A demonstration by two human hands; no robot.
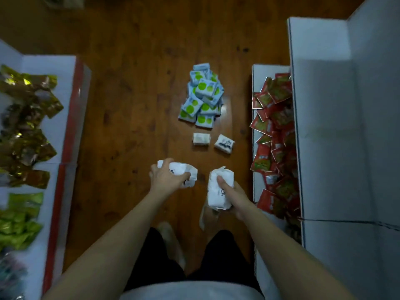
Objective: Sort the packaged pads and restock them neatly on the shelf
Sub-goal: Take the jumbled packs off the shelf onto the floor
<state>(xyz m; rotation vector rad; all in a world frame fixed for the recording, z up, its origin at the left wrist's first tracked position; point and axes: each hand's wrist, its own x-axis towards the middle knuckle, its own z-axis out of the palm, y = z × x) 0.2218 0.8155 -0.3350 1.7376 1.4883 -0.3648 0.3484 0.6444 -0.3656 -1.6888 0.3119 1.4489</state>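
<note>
White pack point(180, 173) gripped in our left hand point(165, 177), another point(218, 191) in right hand point(232, 197). Green-dotted pile point(202, 97) sorted on floor point(129, 105); we judge shelving not started.

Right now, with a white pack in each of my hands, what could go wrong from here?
1. The heap of green-dotted packs on the floor is loosely stacked; nudging it may topple packs.
2. Two loose white packs lie just ahead on the floor, easy to step on.
3. The left hand and right hand each grip a crumpled white pack, so neither is free to steady anything, and squeezing may crease the wrappers.
</note>
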